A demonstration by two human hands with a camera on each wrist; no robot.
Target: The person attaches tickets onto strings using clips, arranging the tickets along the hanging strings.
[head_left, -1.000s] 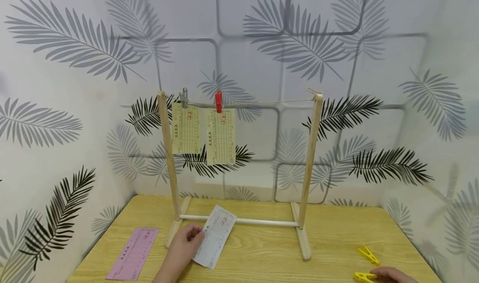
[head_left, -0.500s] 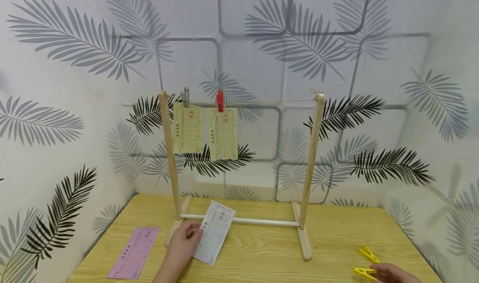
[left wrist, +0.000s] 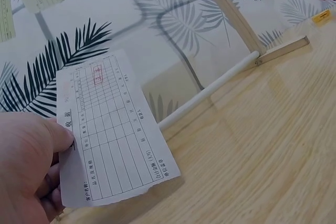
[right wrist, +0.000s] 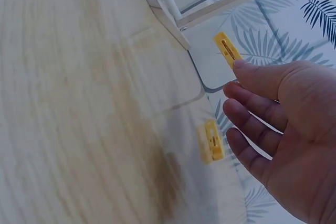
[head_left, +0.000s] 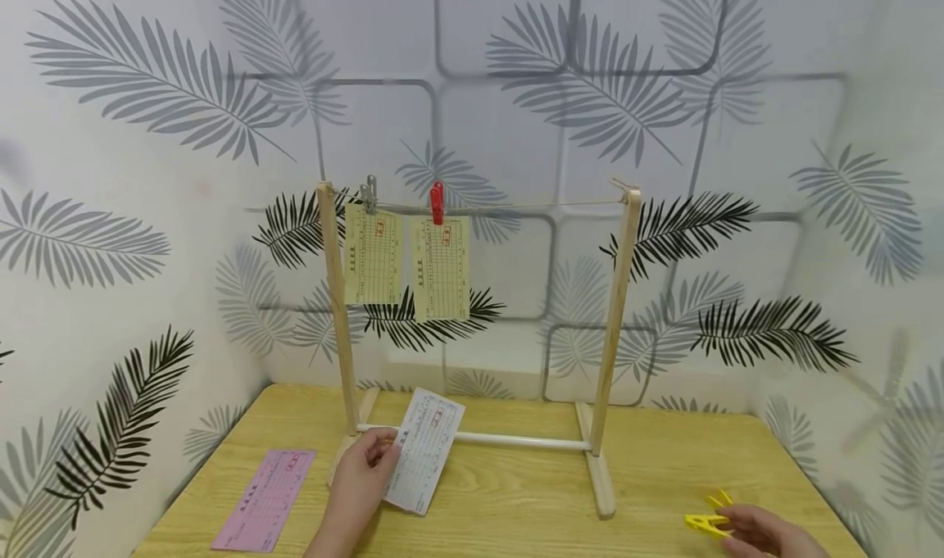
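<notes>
My left hand [head_left: 363,480] pinches a white receipt slip [head_left: 426,453] by its left edge, tilted up off the table. In the left wrist view the slip's printed grid and red stamp face me. At the lower right, my right hand [head_left: 767,532] pinches a yellow clothespin [head_left: 706,525] by its end between thumb and finger. A second yellow clothespin [right wrist: 211,141] lies on the table beside that hand, partly hidden behind it in the head view. Two yellow slips hang from a string: the left slip [head_left: 374,255] by a grey clip [head_left: 369,195], the other [head_left: 441,267] by a red clip [head_left: 437,203].
A wooden frame, with a left post [head_left: 337,312], a right post [head_left: 618,320] and a white crossbar [head_left: 516,441], stands on the wooden table [head_left: 516,509]. Between the post tops runs the string [head_left: 546,205]. A pink slip [head_left: 264,501] lies at the left.
My right hand has lifted the yellow clothespin and moved slightly left and up. My left hand has raised the white slip a little. The hanging right slip sways slightly.
</notes>
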